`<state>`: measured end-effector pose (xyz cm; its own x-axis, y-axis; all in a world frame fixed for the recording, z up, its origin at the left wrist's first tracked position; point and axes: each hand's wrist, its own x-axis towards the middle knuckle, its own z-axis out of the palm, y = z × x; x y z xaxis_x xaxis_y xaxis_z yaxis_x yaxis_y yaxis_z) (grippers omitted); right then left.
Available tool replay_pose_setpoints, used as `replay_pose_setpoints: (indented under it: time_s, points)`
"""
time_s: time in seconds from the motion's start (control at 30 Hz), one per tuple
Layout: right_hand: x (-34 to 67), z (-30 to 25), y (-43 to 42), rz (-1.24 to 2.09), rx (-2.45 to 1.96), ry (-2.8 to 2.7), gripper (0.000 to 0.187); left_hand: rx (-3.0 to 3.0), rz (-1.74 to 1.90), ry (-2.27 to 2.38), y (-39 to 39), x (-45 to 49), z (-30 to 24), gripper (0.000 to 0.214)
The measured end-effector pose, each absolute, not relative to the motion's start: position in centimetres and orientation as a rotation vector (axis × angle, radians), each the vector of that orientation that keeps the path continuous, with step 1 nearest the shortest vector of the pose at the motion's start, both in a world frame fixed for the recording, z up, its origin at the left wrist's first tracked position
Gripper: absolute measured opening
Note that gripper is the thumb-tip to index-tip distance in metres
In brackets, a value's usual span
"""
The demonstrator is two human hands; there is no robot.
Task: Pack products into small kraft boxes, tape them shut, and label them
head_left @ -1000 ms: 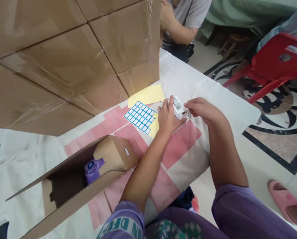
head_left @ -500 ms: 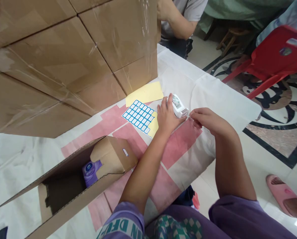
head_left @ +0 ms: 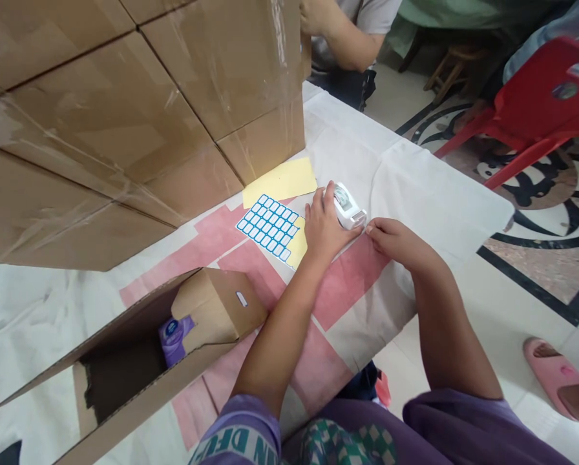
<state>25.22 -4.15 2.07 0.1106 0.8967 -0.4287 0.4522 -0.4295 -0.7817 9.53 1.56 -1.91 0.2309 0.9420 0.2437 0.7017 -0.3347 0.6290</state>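
Note:
A white tape dispenser (head_left: 351, 210) with a roll of clear tape (head_left: 342, 196) lies on the covered table. My left hand (head_left: 322, 223) is closed around its near side, the thumb stretched along the front towards the cutter. Close by the cutter end, my right hand (head_left: 389, 239) pinches thumb and forefinger together at the tape's end; the clear strip itself barely shows. Left of my left hand is a sheet of blue-edged labels (head_left: 269, 226), partly bare, with yellow backing at its right. A plain yellow sheet (head_left: 282, 181) lies just beyond it.
Stacked taped cartons (head_left: 173, 129) rise at the back left. An open cardboard box (head_left: 221, 303) with a purple packet (head_left: 174, 339) inside stands at the front left. Another person's arm (head_left: 350, 45) shows beyond the table. A red chair (head_left: 551, 97) stands on the right.
My right hand has drawn slightly nearer to the cutter end, its fingers pinched more tightly. The left hand keeps its hold on the dispenser. The view has shifted slightly.

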Motion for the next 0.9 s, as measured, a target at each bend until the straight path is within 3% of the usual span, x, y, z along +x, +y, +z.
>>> replay_pose_setpoints:
  time_s: [0.23, 0.47, 0.6, 0.73, 0.9]
  points:
    - [25.0, 0.7, -5.6, 0.934, -2.100, -1.495, 0.022, 2.119, 0.853, 1.513, 1.6, 9.5, -2.0, 0.105]
    - [23.1, 4.4, -9.6, 1.004, -1.779, -1.383, 0.020, 2.076, 0.907, 1.459, 0.3, 9.4, 0.3, 0.113]
    - [21.2, 8.5, -12.1, 0.955, -1.646, -1.448, 0.022, 1.809, 1.196, 1.281, -5.4, 6.8, 4.9, 0.082]
    - [17.1, 12.2, -14.7, 0.952, -1.399, -1.684, 0.022, 1.523, 1.251, 1.026, -13.5, 0.8, 9.3, 0.040]
    - [10.1, 14.1, -17.4, 1.113, -1.026, -1.989, 0.021, 1.617, 1.619, 1.342, -20.4, -6.8, 10.7, 0.012]
